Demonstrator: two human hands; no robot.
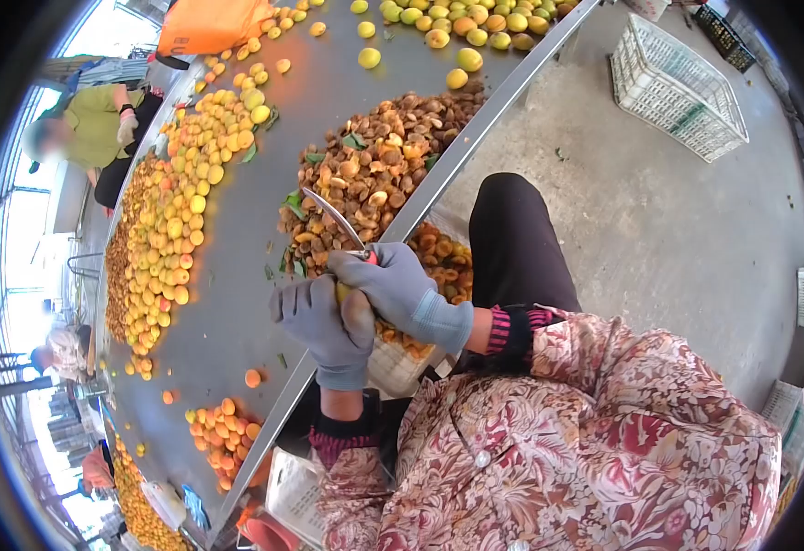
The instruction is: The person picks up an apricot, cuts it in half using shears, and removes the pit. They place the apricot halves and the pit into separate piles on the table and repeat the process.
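Observation:
My left hand [327, 326], in a grey glove, is closed around a yellow-green fruit [342, 292], which shows only in part between the two hands. My right hand [397, 283], gloved as well, grips a knife with a red handle [372, 258]. Its curved blade [333, 217] points up and to the left, over a heap of brown pits [365, 170] on the metal table. Both hands touch or nearly touch above the table's near edge. Below them, a crate holds cut orange fruit halves [439, 262].
The metal table [264, 211] bears yellow-orange fruit [177, 220], more fruit at the top [475, 18] and a small orange pile [223, 436]. An orange bag [209, 26] lies top left. Co-workers [99, 124] are across the table. A white crate [678, 87] stands on the floor.

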